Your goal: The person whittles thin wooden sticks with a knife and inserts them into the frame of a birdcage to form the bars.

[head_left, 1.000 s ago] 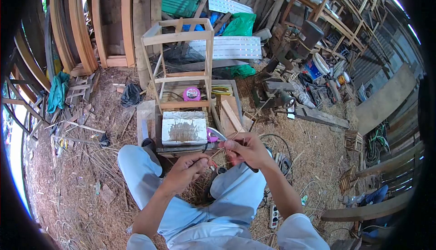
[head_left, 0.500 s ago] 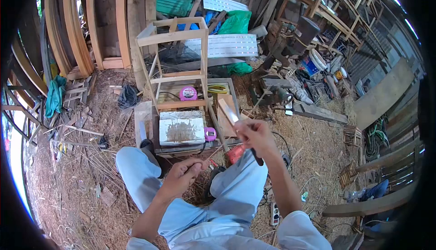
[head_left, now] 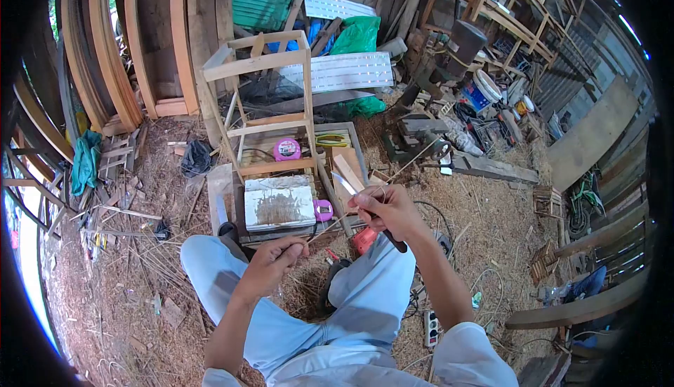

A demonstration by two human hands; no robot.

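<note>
Above knees – right hand (head_left: 385, 210) grip clamped on knife (head_left: 345, 184), left hand (head_left: 274, 264) pinching thin strip (head_left: 324, 230); wooden frame (head_left: 263, 106) ahead.

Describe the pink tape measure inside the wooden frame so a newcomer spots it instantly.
Start at the bare wooden frame standing ahead of the person's knees. Low inside it lies the pink tape measure, round with a dark centre, larger than the smaller pink one lying nearer the hands.

Low wooden bench (head_left: 281, 231) carries a white block (head_left: 279, 203), pink tape measure (head_left: 286, 149) at twelve o'clock, wooden frame (head_left: 263, 99) behind
</note>
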